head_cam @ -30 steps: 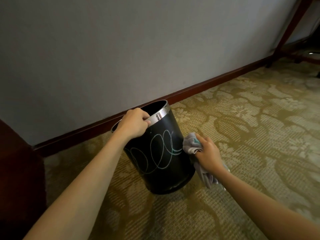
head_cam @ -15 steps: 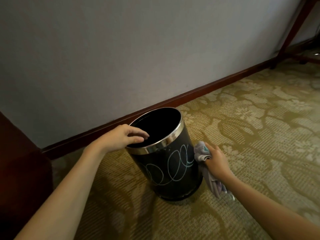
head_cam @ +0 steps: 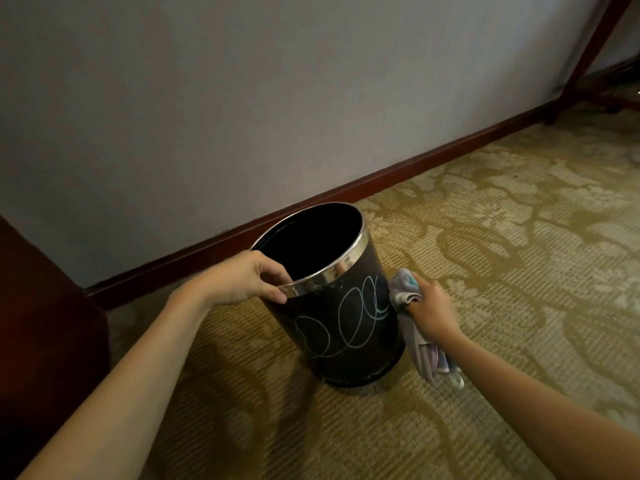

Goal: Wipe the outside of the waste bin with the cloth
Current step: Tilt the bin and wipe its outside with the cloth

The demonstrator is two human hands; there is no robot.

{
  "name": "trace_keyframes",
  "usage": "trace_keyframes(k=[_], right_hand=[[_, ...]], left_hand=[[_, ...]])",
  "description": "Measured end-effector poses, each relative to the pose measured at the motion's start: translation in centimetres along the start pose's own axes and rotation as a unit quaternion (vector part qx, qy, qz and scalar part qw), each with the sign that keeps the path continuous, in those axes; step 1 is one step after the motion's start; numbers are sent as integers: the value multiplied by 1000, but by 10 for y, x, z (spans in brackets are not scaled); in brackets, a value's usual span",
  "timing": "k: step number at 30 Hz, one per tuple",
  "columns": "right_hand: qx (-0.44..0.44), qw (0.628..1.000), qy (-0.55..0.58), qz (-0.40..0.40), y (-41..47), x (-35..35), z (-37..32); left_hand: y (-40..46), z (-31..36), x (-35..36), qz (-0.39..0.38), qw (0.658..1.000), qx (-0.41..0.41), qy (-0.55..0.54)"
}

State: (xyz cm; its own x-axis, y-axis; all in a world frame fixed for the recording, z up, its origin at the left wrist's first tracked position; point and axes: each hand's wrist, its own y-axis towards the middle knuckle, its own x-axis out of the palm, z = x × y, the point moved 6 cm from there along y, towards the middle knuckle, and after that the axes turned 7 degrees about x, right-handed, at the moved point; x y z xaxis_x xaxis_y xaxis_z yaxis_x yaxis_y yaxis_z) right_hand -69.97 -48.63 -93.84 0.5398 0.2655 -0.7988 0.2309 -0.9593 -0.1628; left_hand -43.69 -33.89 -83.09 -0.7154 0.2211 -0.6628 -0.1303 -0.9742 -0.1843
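A black round waste bin (head_cam: pixel 349 327) with a shiny metal rim stands upright on the carpet near the wall, with pale looping scribbles on its near side. My left hand (head_cam: pixel 242 278) pinches the rim at its near left edge. My right hand (head_cam: pixel 427 306) grips a bunched grey cloth (head_cam: pixel 403 289) and presses it against the bin's right side. The cloth's loose end hangs down to the carpet beside the bin's base. The bin's inside looks dark and I cannot tell what it holds.
A grey wall with a dark red skirting board (head_cam: pixel 398 178) runs behind the bin. Dark wooden furniture (head_cam: pixel 41 323) stands at the left. A wooden furniture leg (head_cam: pixel 588 53) rises at the far right. Patterned beige carpet (head_cam: pixel 502 237) covers the floor.
The bin has gone from tilted toward me to upright. My left hand let go of the rim's top and now pinches its near left edge. My right hand stays on the bin's right side.
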Motion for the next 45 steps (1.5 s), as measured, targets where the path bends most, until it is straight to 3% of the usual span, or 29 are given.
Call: trace_keyframes(k=[12,19,22,25,33,36,40,43,45], right_hand=[[-23,998,65,16,16,-8,-31],[-169,968,178,51,31,-46,-132],[-229,960,142,75,31,-49,-151],[-223,963,142,57,27,-35,-128],[-75,996,46,-22,18,-5,-15],[-68,997,22,14,28,-15,-44],[-132,974,156,97,31,-50,-127],[-183,973,77,115,34,-62,-167],[-154,979,84,100,36,-59,-159]], left_hand=[[-3,-25,-27,226,973,5,-45],[2,-31,-31,336,939,18,-76],[8,-34,-29,355,933,20,-60],[9,-41,-32,373,926,9,-51],[9,-43,-39,374,925,-33,-56],[18,-31,-34,368,928,-27,-46],[33,-12,-27,362,932,-16,-16],[40,-10,-28,381,924,-32,-16],[43,-13,-29,394,917,-49,-30]])
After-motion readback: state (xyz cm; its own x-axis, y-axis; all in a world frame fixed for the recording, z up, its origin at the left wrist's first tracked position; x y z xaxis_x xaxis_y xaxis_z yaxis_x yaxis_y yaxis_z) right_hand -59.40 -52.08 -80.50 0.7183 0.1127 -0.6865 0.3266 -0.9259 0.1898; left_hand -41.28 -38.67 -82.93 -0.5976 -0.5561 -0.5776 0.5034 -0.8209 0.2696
